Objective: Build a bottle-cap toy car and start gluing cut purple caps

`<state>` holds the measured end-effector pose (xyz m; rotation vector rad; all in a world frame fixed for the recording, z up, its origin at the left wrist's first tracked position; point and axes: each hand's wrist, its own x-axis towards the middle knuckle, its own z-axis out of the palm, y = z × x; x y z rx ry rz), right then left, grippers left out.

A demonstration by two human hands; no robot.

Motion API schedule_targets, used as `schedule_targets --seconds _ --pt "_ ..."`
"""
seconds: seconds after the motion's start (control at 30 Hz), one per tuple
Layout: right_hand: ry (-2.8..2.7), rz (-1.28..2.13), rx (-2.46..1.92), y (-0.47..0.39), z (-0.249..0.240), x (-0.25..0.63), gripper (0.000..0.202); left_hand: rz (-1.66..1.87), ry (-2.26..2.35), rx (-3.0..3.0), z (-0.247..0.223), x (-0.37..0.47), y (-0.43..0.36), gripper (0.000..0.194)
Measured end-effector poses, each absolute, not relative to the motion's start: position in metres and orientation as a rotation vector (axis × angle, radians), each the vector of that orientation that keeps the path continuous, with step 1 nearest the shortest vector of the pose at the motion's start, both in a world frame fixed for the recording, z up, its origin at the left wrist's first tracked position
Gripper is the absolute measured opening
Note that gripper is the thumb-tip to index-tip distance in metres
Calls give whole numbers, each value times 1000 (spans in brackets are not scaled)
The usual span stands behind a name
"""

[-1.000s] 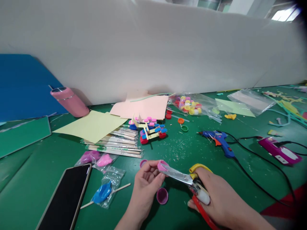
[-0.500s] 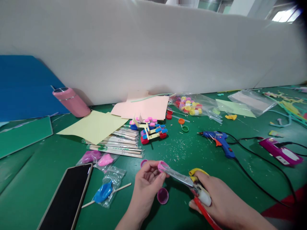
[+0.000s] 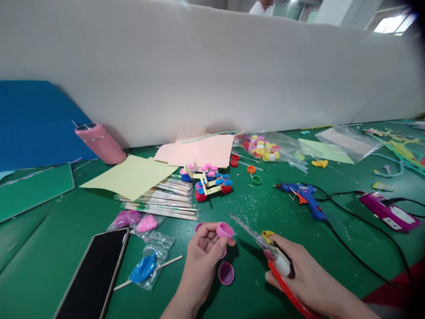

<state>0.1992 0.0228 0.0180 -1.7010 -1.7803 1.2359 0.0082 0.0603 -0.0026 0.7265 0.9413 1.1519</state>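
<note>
While, in the head view, the left hand [image 3: 203, 251] pinches a round pink plastic cap [image 3: 226, 231] between thumb and curled fingers above the green tabletop [image 3: 142, 305], the right hand [image 3: 295, 266], angled in from the lower right, grips red-and-yellow-handled metal scissors [image 3: 270, 254] pointing up-left near the cap.

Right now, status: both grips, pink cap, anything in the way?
Left grip on pink plastic cap. Right grip on scissors, blades clear of cap. Nothing seen between them; purple cap on tabletop nearby.
</note>
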Motion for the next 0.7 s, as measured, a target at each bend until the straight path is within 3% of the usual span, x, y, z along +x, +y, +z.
schedule_targets --seconds 0.2,0.5,0.7 --pt "-1612 1272 -1789 22 6 192 28 1137 912 675 -7 7 61 11" --pt "-1831 1016 -1626 17 -7 194 21 1088 827 546 -8 5 63 11" --pt "-1860 875 -1771 12 -19 197 34 1094 731 510 -11 2 62 9"
